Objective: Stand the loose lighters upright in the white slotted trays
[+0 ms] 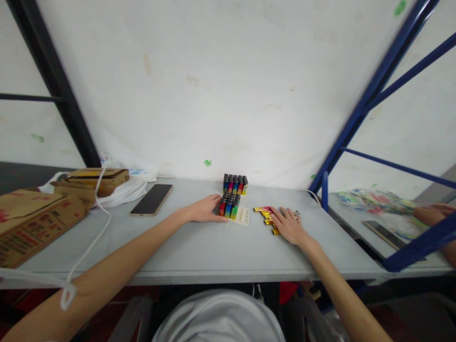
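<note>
Several coloured lighters [230, 207] stand upright in the left part of a white tray [243, 216], whose right part shows bare slots. My left hand [206, 209] rests at the left side of this tray, fingers apart around its edge and the lighters. Behind it stands another block of upright lighters [235, 184] near the wall. To the right, several lighters with yellow and red bodies [268, 216] lie on the table. My right hand [288, 225] lies over them with its fingers spread; what is under the palm is hidden.
On the grey table [213, 251], a phone [152, 199] lies to the left, beyond it cardboard boxes [39, 223] and white plastic bags. A white cable hangs over my left forearm. Blue frame posts [356, 118] rise at the right; another person's hand [431, 213] is beyond them.
</note>
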Tool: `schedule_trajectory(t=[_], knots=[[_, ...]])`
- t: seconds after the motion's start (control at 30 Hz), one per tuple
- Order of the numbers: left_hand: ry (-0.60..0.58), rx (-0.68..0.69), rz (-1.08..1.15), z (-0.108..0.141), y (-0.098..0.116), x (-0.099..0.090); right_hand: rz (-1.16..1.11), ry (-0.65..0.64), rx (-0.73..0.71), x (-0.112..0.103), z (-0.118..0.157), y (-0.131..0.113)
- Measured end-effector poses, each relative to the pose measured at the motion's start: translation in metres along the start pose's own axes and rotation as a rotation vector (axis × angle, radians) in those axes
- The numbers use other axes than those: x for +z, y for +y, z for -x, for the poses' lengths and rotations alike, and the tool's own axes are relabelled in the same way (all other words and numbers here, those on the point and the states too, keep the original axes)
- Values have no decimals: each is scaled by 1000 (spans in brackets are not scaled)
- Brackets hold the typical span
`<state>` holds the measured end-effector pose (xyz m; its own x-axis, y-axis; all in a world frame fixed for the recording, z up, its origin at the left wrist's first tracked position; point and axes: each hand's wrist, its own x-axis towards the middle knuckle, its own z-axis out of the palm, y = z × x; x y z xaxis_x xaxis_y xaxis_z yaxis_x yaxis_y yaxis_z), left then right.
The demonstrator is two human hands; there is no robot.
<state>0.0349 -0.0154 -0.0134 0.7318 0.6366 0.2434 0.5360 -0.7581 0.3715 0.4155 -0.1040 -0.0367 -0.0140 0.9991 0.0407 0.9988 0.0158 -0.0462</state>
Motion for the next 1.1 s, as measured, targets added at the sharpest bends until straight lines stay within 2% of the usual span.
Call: schedule_trajectory(t=[0.13, 0.2, 0.27, 0.33, 0.4, 0.5, 0.7, 0.87, 1.1], knots=[[6, -4, -2, 0, 0, 1, -124, 193, -86, -12, -15, 21], [3, -8, 2, 0, 1, 0, -105, 278, -38, -21, -23, 38], [0, -12, 7, 0, 2, 0, -61, 243, 114, -29, -28, 52], [-1, -17, 11, 0, 2, 0, -25, 137, 264, -34, -32, 60], [2, -23, 10, 0, 2, 0, -17, 39, 335, -36, -35, 61], [-5, -30, 10, 0, 1, 0, -31, -26, 321, -36, -41, 53], [14, -4, 24, 0, -1, 1, -1, -69, 307, -40, -64, 39], [0, -21, 5, 0, 0, 0, -48, -55, 344, -44, -80, 38], [6, -19, 26, 1, 2, -1, -67, -6, 319, -40, -86, 40]])
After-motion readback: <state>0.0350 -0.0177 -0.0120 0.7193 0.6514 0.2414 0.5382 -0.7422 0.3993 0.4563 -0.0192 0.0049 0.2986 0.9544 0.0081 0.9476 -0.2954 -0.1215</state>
